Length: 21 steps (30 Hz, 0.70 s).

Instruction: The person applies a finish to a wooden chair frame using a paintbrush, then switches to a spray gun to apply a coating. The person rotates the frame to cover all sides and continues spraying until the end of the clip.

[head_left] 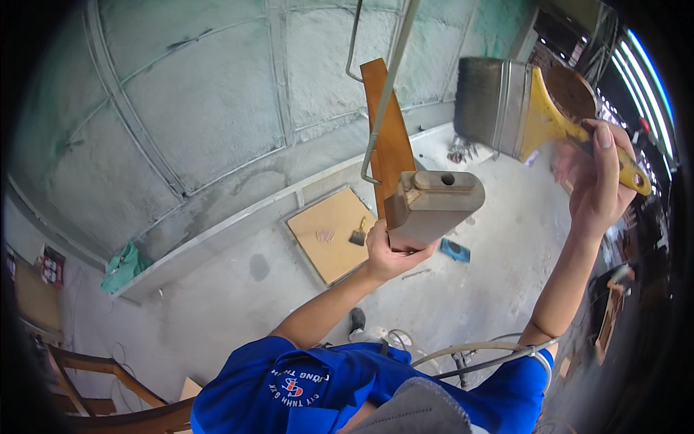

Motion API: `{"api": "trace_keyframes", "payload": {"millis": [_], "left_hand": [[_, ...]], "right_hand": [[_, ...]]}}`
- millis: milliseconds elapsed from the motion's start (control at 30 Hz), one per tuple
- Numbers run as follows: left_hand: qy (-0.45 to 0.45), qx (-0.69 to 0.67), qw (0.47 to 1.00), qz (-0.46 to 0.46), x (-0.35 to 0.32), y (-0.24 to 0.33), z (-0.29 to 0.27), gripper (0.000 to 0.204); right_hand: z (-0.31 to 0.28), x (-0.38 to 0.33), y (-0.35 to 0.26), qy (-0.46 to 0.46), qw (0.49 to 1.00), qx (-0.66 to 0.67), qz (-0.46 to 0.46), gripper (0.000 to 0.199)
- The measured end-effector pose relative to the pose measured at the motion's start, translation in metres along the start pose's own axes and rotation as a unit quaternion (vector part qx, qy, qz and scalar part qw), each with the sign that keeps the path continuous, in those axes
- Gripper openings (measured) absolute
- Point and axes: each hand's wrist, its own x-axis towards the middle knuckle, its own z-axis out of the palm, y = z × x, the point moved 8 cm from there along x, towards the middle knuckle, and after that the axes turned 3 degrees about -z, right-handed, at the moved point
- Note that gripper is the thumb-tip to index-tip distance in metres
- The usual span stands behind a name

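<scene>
Your left hand [390, 249] is wrapped around the lower end of a wooden furniture part [426, 206], fingers curled underneath and thumb up the near side, so it is clamped firmly on the piece rather than spread. The end facing you is a greyish, rounded block with a round hole in its top face; behind it a longer, orange-brown stained length rises upward. The part hangs from a bent metal hook [379, 108] that comes down from above and crosses in front of the stained length.

Your right hand [600, 177] is raised, well apart from the left, and is closed around the yellow handle of a wide paintbrush [520, 108]. The fingers fold over the handle and the thumb lies along it. The brush has a metal band and dark bristles pointing left, toward the hanging part but not touching it; the bristle tips stand near the upper right of the block.

Below, on the grey concrete floor [477, 289], lie a flat tan board [325, 239] with a small brush [358, 235] resting on it, and a blue object [455, 250] just right of your left hand as seen from above. A grey panelled wall [202, 94] stands behind.
</scene>
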Motion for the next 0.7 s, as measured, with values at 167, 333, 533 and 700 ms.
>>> {"api": "trace_keyframes", "payload": {"millis": [167,333,533,700], "left_hand": [[0.0,0.048,0.998,0.04,0.021,-0.068,0.015,0.058],[0.038,0.09,0.992,0.076,0.057,-0.088,0.007,0.064],[0.069,0.172,0.968,0.168,0.105,-0.072,-0.021,0.05],[0.079,0.13,0.974,0.165,0.13,-0.093,-0.047,0.039]], "right_hand": [[0.017,0.05,0.056,-0.047,0.998,-0.031,-0.006,0.025],[0.067,0.102,0.106,-0.104,0.993,-0.062,-0.007,0.024],[0.133,0.141,0.14,-0.182,0.981,-0.056,0.044,0.026],[0.184,0.157,0.149,-0.214,0.976,0.002,0.044,0.026]]}}
